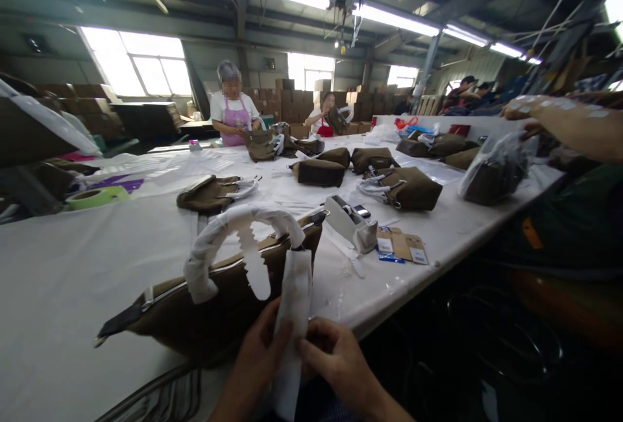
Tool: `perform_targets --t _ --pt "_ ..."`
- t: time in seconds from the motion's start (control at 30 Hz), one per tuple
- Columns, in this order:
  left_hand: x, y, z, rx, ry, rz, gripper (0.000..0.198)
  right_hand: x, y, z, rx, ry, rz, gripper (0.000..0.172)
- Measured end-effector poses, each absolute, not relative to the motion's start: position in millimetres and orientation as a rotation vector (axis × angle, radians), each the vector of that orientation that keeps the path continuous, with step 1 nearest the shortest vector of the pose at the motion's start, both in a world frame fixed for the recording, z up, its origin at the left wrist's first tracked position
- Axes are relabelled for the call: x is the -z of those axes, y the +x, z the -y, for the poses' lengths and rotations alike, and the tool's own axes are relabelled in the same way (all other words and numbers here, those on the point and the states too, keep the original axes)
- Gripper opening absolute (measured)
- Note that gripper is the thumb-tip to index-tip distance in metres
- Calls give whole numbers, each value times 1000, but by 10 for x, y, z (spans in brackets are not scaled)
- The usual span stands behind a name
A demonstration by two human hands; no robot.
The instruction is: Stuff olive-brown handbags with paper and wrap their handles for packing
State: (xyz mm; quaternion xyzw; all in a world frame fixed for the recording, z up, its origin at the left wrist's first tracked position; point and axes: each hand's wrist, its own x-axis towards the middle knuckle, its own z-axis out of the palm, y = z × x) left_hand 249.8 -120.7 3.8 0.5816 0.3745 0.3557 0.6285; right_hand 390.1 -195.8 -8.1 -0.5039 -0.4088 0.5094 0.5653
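Note:
A brown handbag (209, 315) with a silver zip stands in front of me on the white-covered table. White paper wraps its arched handle (199, 250), and a notched white strip (253, 263) hangs within the arch. At the bag's right end, a long strip of white wrapping paper (296, 285) hangs down toward my lap. My left hand (260, 350) is closed on the left side of this strip. The fingers of my right hand (335, 354) pinch its right edge. What lies under the paper is hidden.
A tape dispenser (348, 221) and cardboard tags (402, 247) lie right of the bag. Several brown bags (409, 187) are spread farther back. At right, a co-worker's arm (559, 123) reaches to a plastic-covered bag (491, 178). Two people (234, 117) stand across the table.

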Motion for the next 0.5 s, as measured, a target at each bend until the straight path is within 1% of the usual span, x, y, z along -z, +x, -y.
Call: perform_targets --t 0.07,0.13,0.23,0.3,0.37,0.43,0.5 --pt "79 2413 1247 -834 1261 -858 56 0 3978 1941 -1147 -1253 1078 28" --pt "160 2359 1287 -848 1212 -884 53 -154 4119 1923 -1079 -1294 1344 21" --pt "185 2334 1323 -876 1198 -946 57 -456 4541 1785 -891 -1295 1709 20" --pt "167 2343 1332 -899 1215 -981 59 -629 4964 1579 -518 -1470 1600 25" --pt "151 2365 1339 -917 1224 -988 59 -735 5441 1308 -156 -1720 1292 29" --pt "146 2392 1346 -926 1221 -979 60 -771 5887 1029 -101 -1813 1169 28" --pt "149 2416 1350 -927 1223 -982 61 -750 6227 801 -174 -1902 1088 23"
